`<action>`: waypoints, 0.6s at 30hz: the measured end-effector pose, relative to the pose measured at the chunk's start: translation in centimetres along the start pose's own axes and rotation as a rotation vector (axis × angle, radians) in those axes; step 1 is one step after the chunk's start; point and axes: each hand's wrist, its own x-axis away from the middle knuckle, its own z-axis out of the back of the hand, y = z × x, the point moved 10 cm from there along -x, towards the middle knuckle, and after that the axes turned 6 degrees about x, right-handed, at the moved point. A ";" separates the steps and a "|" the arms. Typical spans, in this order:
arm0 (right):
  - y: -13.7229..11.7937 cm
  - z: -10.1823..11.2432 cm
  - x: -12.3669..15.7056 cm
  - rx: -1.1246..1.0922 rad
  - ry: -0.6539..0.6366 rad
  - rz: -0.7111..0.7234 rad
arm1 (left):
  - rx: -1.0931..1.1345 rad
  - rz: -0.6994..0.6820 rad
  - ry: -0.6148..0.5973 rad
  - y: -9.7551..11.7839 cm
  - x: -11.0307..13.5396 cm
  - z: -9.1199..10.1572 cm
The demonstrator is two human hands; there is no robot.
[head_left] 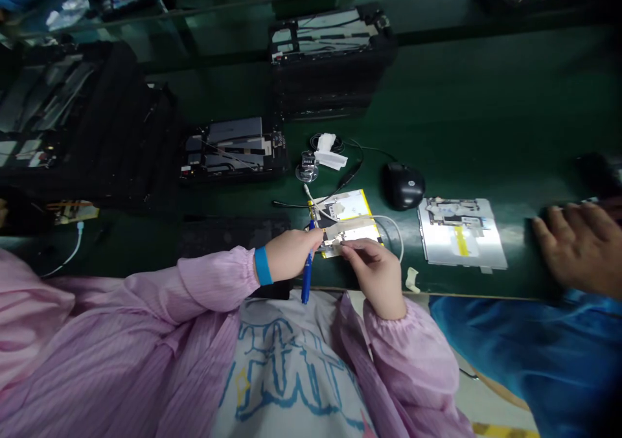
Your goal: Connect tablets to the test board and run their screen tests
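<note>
My left hand (290,254), with a blue band at the wrist, is closed around a blue pen (306,281) that points down toward me. Its thumb and fingertips rest at the left edge of a white battery pack (358,206) with yellow edges and a small circuit board on it. My right hand (376,266) pinches at the board's lower edge; whatever is between its fingertips is too small to make out. A white cable (391,220) loops over the pack and round its right side.
Behind the pack are a small counter (308,161), a black mouse (403,185) and an opened tablet (233,145). Stacked devices (330,69) stand farther back, more at left (87,114). A metal plate with a board (466,234) lies right, near another person's hand (578,247).
</note>
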 end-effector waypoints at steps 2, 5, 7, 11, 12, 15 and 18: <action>-1.2 0.2 0.4 0.132 0.044 0.146 | -0.075 0.009 0.012 -0.2 0.0 0.1; -2.7 -0.6 1.2 0.252 0.053 0.336 | -0.172 0.009 0.027 -0.3 -0.1 0.0; -3.1 -1.4 1.6 0.307 0.029 0.409 | -0.201 0.017 0.017 -0.5 -0.1 -0.2; -3.2 -2.1 1.8 0.373 0.013 0.462 | -0.246 0.042 0.006 -0.8 -0.2 -0.3; -3.2 -2.2 1.9 0.384 0.013 0.472 | -0.252 0.046 0.007 -0.9 -0.2 -0.2; -3.3 -2.4 2.0 0.427 0.005 0.502 | -0.233 0.056 -0.007 -0.9 -0.2 -0.2; -3.4 -2.8 2.2 0.493 -0.014 0.520 | -0.221 0.065 -0.016 -0.9 -0.3 -0.2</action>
